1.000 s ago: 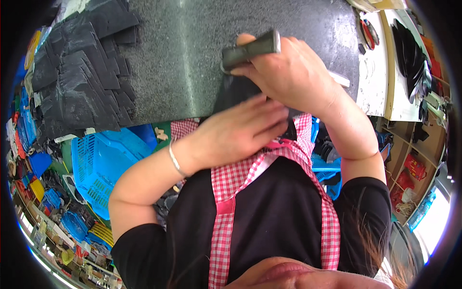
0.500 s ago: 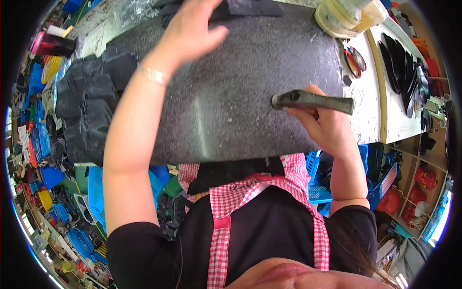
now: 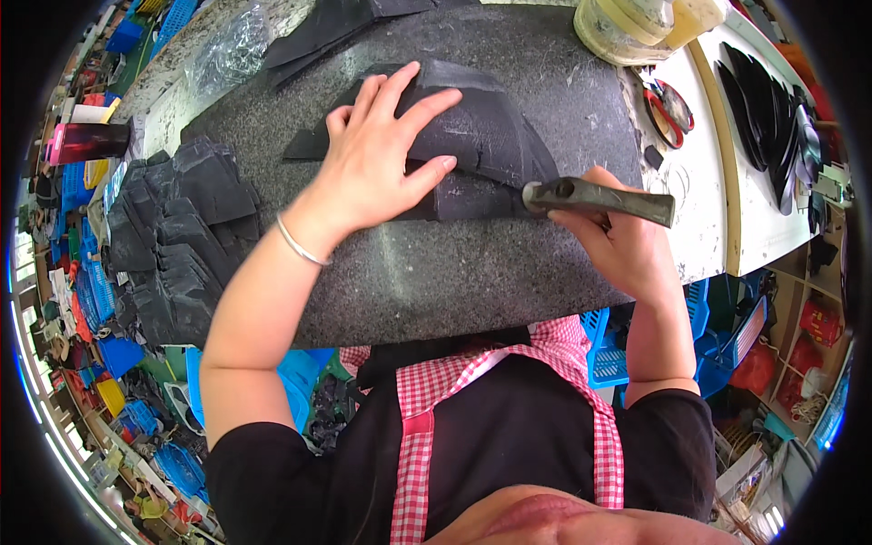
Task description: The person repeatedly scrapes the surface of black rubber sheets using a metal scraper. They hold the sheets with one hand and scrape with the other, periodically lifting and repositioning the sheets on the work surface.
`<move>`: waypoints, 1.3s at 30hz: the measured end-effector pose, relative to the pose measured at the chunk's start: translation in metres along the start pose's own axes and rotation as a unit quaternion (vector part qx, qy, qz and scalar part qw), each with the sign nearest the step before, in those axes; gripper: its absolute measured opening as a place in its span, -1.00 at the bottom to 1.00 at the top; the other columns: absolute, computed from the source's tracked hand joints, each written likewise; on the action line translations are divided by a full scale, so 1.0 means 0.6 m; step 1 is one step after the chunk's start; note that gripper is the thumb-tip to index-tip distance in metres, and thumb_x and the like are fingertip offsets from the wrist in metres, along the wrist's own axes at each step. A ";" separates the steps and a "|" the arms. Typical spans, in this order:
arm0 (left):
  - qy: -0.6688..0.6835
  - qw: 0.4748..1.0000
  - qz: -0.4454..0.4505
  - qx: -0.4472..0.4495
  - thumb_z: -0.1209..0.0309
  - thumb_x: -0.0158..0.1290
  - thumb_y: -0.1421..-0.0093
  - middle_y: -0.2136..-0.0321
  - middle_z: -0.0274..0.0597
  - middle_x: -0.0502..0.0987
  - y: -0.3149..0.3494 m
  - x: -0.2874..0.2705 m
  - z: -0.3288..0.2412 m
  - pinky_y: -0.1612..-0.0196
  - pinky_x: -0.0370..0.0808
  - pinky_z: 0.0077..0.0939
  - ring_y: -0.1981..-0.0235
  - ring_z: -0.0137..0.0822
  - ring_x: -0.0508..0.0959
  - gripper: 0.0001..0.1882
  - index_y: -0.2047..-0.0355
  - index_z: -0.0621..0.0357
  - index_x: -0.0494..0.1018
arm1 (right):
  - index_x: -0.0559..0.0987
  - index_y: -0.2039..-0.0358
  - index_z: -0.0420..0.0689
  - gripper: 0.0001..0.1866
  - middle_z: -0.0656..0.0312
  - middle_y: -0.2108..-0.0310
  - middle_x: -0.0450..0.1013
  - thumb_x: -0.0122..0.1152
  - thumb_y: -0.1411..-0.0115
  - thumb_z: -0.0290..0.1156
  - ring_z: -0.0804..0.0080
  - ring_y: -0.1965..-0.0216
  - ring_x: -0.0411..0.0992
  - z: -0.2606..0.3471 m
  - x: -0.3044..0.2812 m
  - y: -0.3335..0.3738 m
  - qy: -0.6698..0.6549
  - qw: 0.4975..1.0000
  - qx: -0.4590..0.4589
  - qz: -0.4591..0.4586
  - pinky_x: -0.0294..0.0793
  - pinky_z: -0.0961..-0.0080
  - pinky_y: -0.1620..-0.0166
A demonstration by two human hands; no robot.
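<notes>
A curved black panel of leather-like sheet (image 3: 486, 132) lies on the dark speckled stone slab (image 3: 490, 272), with folds or overlapping layers along its near edge. My left hand (image 3: 381, 150) lies over the left part of it, fingers spread, partly hiding it. In my right hand (image 3: 622, 241) is a hammer (image 3: 627, 202), gripped close to its metal head. One end of the head is at the panel's near right corner; I cannot tell whether they touch. The hammer's handle is hidden by my hand.
Stacked black pieces (image 3: 186, 236) cover the slab's left side, and more black sheets (image 3: 336, 32) lie at its far edge. A cloudy plastic tub (image 3: 618, 36), red-handled scissors (image 3: 668, 113) and curved black strips (image 3: 763, 118) are at the right. A dark cup (image 3: 95, 143) stands far left.
My left hand has come nearer from the far edge, and the black panel now lies beneath it on the slab. The right hand keeps hold of the hammer in nearly the same place.
</notes>
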State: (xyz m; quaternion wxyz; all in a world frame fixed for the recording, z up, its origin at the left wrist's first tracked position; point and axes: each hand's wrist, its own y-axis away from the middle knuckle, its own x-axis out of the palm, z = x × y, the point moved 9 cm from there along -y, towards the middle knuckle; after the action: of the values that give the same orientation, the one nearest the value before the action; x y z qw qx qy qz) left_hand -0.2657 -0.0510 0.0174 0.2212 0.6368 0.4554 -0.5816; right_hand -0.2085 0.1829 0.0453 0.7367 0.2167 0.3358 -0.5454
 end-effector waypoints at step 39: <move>-0.019 0.945 -0.272 0.182 0.24 0.48 -0.14 -0.10 -0.09 0.62 0.073 -0.103 -0.129 -0.22 0.34 0.16 -0.20 0.03 0.52 -0.55 0.03 0.12 0.61 | 0.65 0.15 -0.16 -0.83 0.02 0.38 0.62 0.47 -0.31 -0.45 -0.03 0.38 0.62 0.016 0.048 0.110 0.090 0.995 -0.011 0.047 0.56 0.22 0.32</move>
State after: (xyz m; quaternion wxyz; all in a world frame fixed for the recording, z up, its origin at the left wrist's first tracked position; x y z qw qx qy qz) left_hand -0.1818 -0.0295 0.0823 -0.0566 0.5068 0.4935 -0.7046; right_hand -0.1380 0.1780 0.0279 0.7303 0.2725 0.3964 -0.4851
